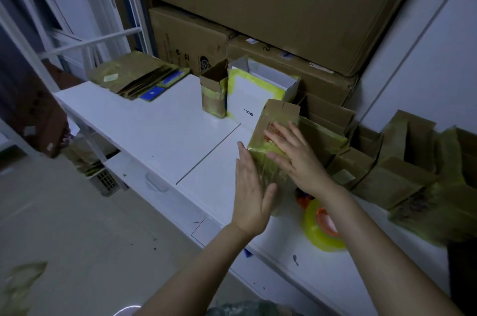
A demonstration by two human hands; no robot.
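- Box (pixel 280 113) centre-right of frame, on white table (pixel 154 122); I see left hand (pixel 251 191) flat against its near side, right hand (pixel 294 158) flat on top, fingers straight
- Risk: a lopsided push could tip it toward the tape roll (pixel 322 235)

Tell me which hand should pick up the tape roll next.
The right hand, probably. The tape roll lies just beside its forearm, while the left hand presses the box on the other side and would have to cross over.

Both hands flat — left (pixel 251 191), right (pixel 294 154) — fingers straight.
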